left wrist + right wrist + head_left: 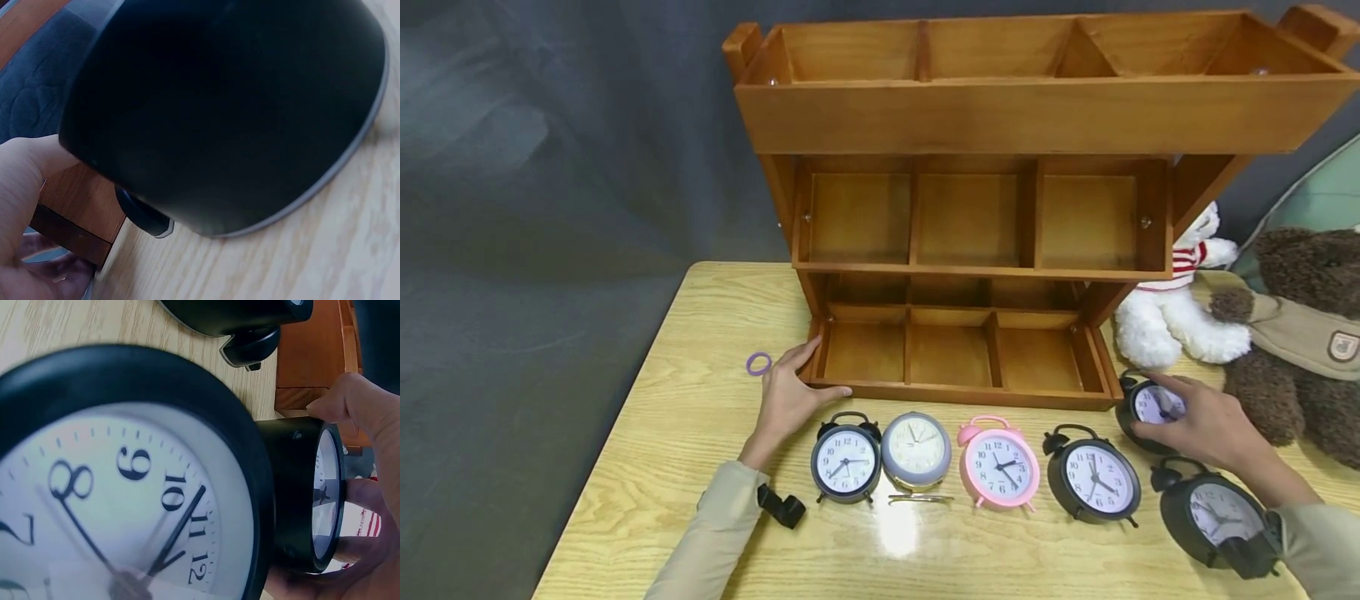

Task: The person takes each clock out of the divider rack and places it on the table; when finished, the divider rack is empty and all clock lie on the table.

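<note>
My left hand [787, 400] grips the lower left front corner of a wooden three-tier shelf [955, 394], thumb along its front and fingers at its side. My right hand [1213, 425] holds a black alarm clock [1146, 406] by the shelf's right front corner. In the right wrist view, thumb and fingers wrap round this clock [294, 494]. Another black alarm clock [1213, 517] stands under the right wrist. Beside the left wrist is a dark twin-bell alarm clock [846, 462], whose dark body [231, 119] hides part of that hand in the left wrist view.
Between the hands stand a round grey clock [916, 450], a pink alarm clock [1000, 468] and a black alarm clock [1092, 479]. Golden tweezers [921, 498] lie in front. A purple ring [758, 363] lies left; a white teddy [1180, 321] and brown teddy [1311, 333] sit right.
</note>
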`<action>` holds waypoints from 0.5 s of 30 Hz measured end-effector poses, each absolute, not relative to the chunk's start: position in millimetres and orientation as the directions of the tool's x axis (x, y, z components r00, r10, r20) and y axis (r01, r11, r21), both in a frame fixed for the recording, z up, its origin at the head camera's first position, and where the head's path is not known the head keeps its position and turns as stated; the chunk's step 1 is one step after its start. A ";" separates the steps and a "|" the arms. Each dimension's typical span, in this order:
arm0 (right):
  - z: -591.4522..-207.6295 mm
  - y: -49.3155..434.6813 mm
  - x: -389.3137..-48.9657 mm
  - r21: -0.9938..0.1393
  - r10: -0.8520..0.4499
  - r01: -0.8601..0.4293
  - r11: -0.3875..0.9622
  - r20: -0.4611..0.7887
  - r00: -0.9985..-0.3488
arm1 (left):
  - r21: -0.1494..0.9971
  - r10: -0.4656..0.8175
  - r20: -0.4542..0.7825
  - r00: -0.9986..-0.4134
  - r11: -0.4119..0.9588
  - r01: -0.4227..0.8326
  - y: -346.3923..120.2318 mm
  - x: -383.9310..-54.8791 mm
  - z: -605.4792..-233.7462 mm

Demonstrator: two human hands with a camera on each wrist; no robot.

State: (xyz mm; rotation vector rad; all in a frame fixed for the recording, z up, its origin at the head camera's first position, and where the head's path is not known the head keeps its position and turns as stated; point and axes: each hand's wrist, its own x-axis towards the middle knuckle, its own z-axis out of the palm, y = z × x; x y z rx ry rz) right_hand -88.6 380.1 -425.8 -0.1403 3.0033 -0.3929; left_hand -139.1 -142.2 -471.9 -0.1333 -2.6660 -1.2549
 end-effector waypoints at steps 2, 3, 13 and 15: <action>-426.0 380.0 -88.8 -0.257 -0.106 -0.076 0.963 -0.103 -0.989 | 0.755 -0.001 0.207 -0.978 0.635 0.160 -142.8 -139.5 -472.0; -426.2 379.7 -88.8 -0.261 -0.103 -0.072 0.963 -0.107 -0.989 | 0.755 0.000 0.209 -0.978 0.635 0.161 -143.2 -139.6 -472.1; -423.9 372.0 -89.8 -0.272 -0.078 -0.052 0.961 -0.086 -0.993 | 0.759 -0.016 0.182 -0.983 0.638 0.130 -148.4 -139.9 -474.2; -415.3 369.8 -85.9 -0.264 -0.054 -0.036 0.964 -0.062 -0.997 | 0.758 0.001 0.168 -0.986 0.639 0.130 -150.0 -140.7 -472.7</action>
